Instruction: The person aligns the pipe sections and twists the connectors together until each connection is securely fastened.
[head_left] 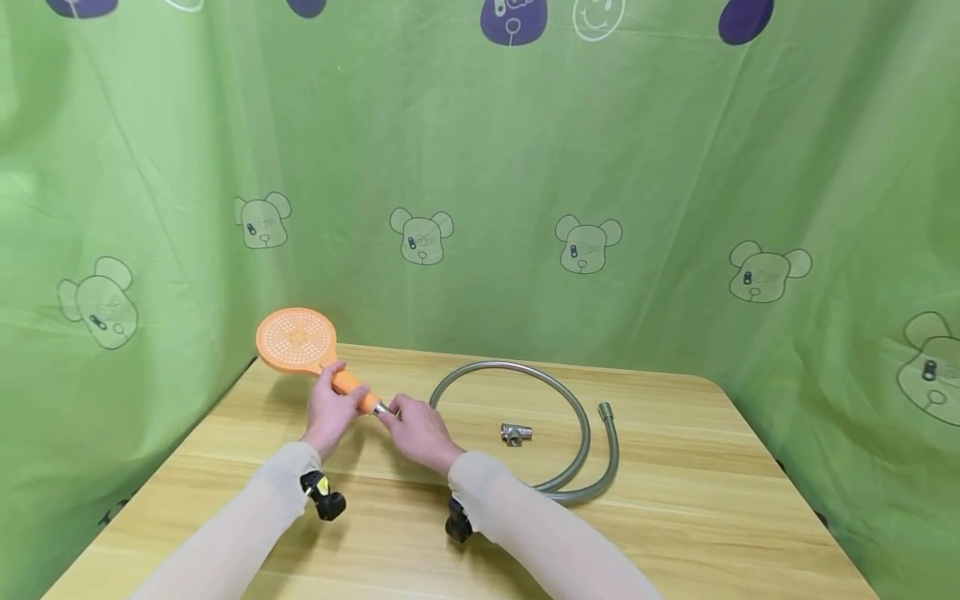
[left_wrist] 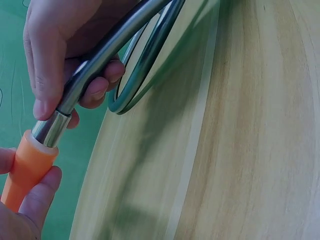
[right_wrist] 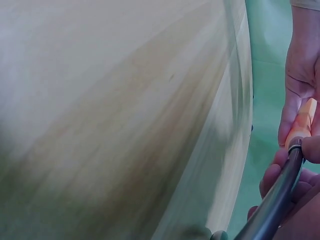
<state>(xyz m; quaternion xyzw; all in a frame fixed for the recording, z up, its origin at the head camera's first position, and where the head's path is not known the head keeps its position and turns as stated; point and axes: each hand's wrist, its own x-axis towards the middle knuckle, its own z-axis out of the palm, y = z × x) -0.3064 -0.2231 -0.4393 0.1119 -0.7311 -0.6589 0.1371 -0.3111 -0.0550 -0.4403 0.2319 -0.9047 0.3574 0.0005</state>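
An orange shower head point(head_left: 297, 342) with a round perforated face is held above the left part of the table. My left hand point(head_left: 331, 412) grips its handle point(left_wrist: 31, 167). At the handle's end, my right hand point(head_left: 422, 433) pinches the metal end fitting point(left_wrist: 51, 131) of a grey shower hose point(head_left: 579, 417). In the left wrist view, the fitting meets the pale rim of the handle; how deep it sits cannot be seen. The right wrist view shows the hose point(right_wrist: 272, 202) running back from the right fingers.
The hose loops over the wooden table point(head_left: 675, 517), its other end fitting point(head_left: 606, 410) lying at the right. Inside the loop lies a small metal tee valve point(head_left: 515, 433). A green patterned curtain point(head_left: 495, 292) surrounds the table at the back and sides.
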